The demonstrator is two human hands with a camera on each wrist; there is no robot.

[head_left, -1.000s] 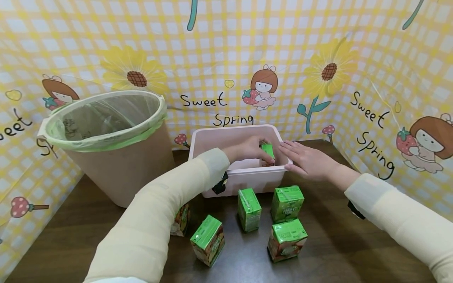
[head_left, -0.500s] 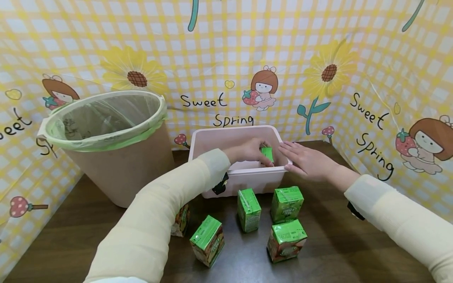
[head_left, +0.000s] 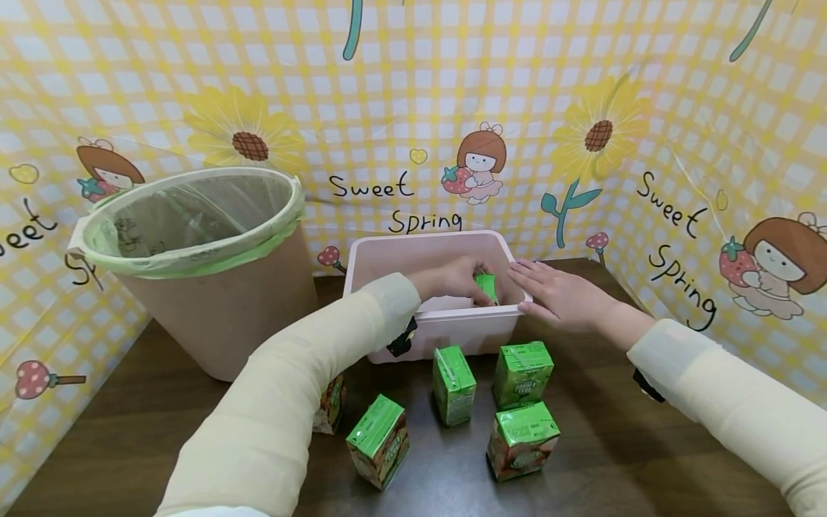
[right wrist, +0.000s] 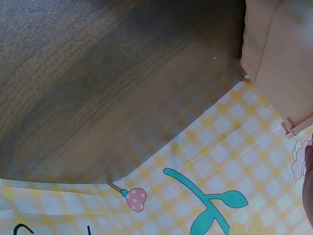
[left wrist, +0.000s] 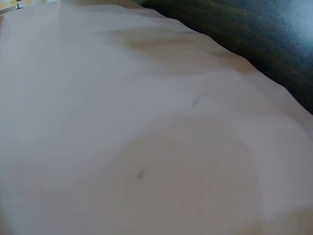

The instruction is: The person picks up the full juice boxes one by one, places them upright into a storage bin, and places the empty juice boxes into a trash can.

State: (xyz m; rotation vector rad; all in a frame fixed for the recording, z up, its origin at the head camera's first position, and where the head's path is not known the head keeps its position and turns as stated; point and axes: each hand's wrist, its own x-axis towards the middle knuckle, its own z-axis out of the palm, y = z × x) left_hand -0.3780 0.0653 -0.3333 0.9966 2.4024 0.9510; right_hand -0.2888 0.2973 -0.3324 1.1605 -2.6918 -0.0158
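Yellow checked cloth (head_left: 388,86) hangs behind and beside a dark brown table (head_left: 601,445), and on that table, toward the cloth, sits a pink tub (head_left: 459,334). Inside the tub, near its right wall and front rim, is a green carton (head_left: 486,286), pinched by the left hand (head_left: 456,277) with the thumb on the near side and the fingers curled round the far side. That makes the left hand the nearer one: the carton lies just to its right, between thumb and fingers. The carton's visible green face runs longer from back to front than across; how deep it sits and whether it stands upright or tilts cannot be told. Across the tub's right wall, the right hand (head_left: 555,291) rests on the rim with fingers straight, close to the carton but apart from it. In front of the tub stand a middle carton (head_left: 454,388), two more just beside each other on the right, back carton (head_left: 525,373) and front carton (head_left: 523,441), a left carton (head_left: 379,439), and another, half-hidden carton (head_left: 332,403) behind the left sleeve (head_left: 278,388). Farther left is a large lined bin (head_left: 226,316).
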